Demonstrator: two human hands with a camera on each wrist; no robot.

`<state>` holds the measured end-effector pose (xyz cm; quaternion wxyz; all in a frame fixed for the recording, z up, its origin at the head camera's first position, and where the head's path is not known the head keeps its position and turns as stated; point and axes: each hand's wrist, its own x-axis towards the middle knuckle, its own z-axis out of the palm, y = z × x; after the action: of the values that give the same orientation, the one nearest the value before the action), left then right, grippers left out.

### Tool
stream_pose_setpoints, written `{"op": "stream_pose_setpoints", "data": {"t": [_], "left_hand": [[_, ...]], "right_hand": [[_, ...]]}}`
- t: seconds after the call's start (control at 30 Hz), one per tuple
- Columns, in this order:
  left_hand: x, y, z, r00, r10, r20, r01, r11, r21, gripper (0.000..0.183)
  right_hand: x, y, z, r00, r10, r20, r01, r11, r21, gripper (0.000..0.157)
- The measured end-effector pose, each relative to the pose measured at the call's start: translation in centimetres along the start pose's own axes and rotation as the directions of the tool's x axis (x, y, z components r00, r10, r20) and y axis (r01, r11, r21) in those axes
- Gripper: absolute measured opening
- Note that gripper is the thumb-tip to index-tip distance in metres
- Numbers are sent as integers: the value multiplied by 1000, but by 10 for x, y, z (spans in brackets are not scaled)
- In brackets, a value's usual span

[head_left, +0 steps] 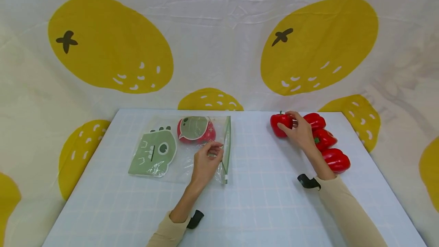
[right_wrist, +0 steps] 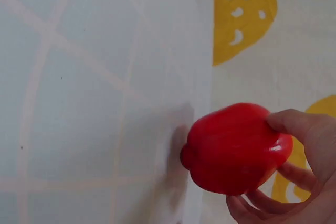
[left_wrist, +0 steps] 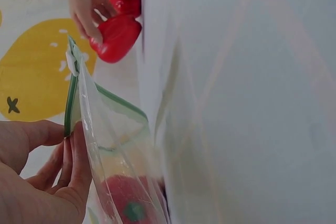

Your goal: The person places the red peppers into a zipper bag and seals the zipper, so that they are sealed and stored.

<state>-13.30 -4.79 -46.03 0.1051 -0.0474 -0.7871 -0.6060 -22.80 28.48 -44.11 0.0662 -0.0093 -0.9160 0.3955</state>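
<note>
My right hand [head_left: 300, 133] holds a red bell pepper [head_left: 280, 124] between thumb and fingers, its green stem pointing up; the right wrist view shows the same pepper [right_wrist: 236, 148] just off the table. With thumb and fingers, my left hand [head_left: 205, 163] pinches the green zip edge [left_wrist: 71, 103] of a clear zip bag [head_left: 186, 163], whose mouth gapes in the left wrist view. Printed on the bag is a green dinosaur [head_left: 151, 153]. Inside it, behind a green speech-bubble print, lies a red pepper [head_left: 207, 134].
Right of my right hand, more red bell peppers lie in a column: a far one [head_left: 314, 121], a middle one [head_left: 324, 139] and a near one [head_left: 336, 160]. The table [head_left: 260, 209] has a pale checked cover. Behind it hangs a white cloth [head_left: 219, 48] with yellow fruit prints.
</note>
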Motion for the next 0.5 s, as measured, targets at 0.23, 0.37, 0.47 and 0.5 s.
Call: {"op": "stream_pose_setpoints", "data": {"t": [0.23, 0.37, 0.47, 0.5], "left_hand": [[-1, 0, -1, 1000, -3, -10, 3, 1000, -8, 16], [-1, 0, -1, 1000, -2, -22, 2, 1000, -6, 15], [-2, 0, 0, 1000, -3, -27, 3, 1000, -4, 15], [-2, 0, 0, 1000, -2, -28, 2, 1000, -4, 15]], "right_hand": [[-7, -9, 3, 1000, 12, 24, -14, 996, 85, 69], [-11, -14, 7, 1000, 19, 25, -22, 993, 113, 69], [-14, -18, 10, 999, 32, 29, -36, 991, 132, 69], [-15, -19, 12, 999, 35, 33, -40, 989, 139, 70]]}}
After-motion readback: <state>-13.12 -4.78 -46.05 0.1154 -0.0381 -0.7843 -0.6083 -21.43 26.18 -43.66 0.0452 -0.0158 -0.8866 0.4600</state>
